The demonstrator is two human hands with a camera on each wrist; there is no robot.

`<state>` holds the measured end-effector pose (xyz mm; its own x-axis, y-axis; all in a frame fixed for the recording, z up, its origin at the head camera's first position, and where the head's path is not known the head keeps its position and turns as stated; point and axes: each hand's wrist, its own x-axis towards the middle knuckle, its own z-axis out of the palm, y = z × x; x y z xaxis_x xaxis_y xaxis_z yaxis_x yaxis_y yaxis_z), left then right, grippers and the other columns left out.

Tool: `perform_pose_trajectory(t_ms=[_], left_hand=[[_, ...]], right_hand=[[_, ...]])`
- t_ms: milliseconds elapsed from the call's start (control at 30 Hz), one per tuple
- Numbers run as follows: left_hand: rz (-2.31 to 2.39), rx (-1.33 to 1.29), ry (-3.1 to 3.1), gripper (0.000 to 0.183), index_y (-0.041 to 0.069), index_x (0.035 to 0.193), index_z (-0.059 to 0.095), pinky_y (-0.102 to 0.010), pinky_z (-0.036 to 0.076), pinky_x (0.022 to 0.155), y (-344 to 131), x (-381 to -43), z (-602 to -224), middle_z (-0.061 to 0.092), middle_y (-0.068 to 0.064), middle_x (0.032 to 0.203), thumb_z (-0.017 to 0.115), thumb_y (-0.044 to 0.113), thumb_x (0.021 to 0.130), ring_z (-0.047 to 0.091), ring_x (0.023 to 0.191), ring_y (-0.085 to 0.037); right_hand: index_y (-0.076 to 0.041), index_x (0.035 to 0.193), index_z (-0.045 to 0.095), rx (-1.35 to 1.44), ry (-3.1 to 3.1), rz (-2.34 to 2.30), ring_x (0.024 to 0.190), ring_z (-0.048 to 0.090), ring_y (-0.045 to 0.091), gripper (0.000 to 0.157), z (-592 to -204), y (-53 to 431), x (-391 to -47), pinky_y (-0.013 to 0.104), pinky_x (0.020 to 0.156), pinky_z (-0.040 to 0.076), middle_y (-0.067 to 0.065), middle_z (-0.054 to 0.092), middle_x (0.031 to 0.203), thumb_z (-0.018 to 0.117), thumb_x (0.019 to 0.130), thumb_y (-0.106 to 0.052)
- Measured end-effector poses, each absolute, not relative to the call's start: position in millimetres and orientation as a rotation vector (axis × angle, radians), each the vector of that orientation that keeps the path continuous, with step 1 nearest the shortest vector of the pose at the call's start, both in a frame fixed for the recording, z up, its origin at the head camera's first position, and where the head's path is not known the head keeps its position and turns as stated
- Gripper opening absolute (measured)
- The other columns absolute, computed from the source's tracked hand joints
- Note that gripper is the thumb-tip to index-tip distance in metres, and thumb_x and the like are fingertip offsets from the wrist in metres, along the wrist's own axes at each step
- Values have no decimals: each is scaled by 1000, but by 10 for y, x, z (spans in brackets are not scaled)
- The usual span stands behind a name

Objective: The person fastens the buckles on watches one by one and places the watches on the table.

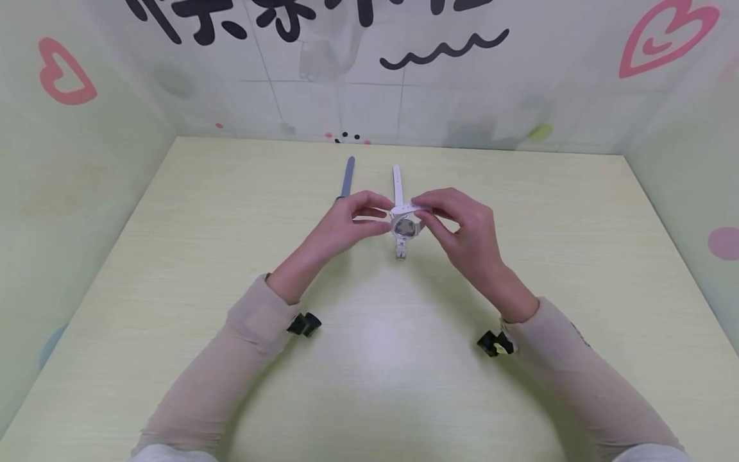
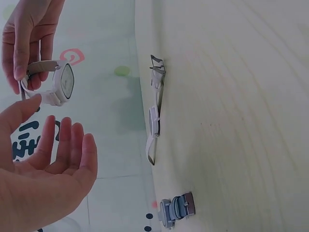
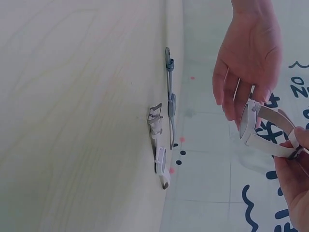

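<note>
A white wristwatch (image 1: 405,226), its strap bent into a loop, is held up in the air between my hands. My right hand (image 1: 464,224) pinches the strap by the buckle, opposite the dial. Beside the case is my left hand (image 1: 346,224), its fingers spread and fairly straight; in the left wrist view its thumb (image 2: 26,111) is at the strap, though contact is hard to tell. Below the held watch, a second white watch (image 3: 161,159) with a metal clasp (image 3: 154,113) lies on the table, partly hidden in the head view.
A blue-grey watch (image 1: 348,176) lies on the pale wooden table (image 1: 369,385), left of the white one, partly covered by my left hand in the head view. Printed walls (image 1: 369,102) border the table at the back and both sides.
</note>
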<state>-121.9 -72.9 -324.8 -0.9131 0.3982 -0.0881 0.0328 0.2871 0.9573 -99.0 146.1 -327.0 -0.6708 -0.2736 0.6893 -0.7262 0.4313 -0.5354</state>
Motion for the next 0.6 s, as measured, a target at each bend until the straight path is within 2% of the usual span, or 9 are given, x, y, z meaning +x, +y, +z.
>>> perform_pose_trajectory(t_ms=[167,600], left_hand=[[1581,444,2269,40,2,130,58,-37,51,107,-708,-1223,-3271,62,-13,130,70,10,92,57,128,-27],[1561,447,2306,30,0,121,62,-36,50,108,-680,-1214,-3268,64,-14,125,68,11,94,57,126,-27]], right_hand=[[3,104,74,843,-2175,1188,93,72,22,20,-3262,1451,-992,13,87,55,14,74,102,74,85,2],[3,103,75,839,-2190,1162,93,72,23,18,-3265,1454,-997,15,86,56,15,72,102,74,85,3]])
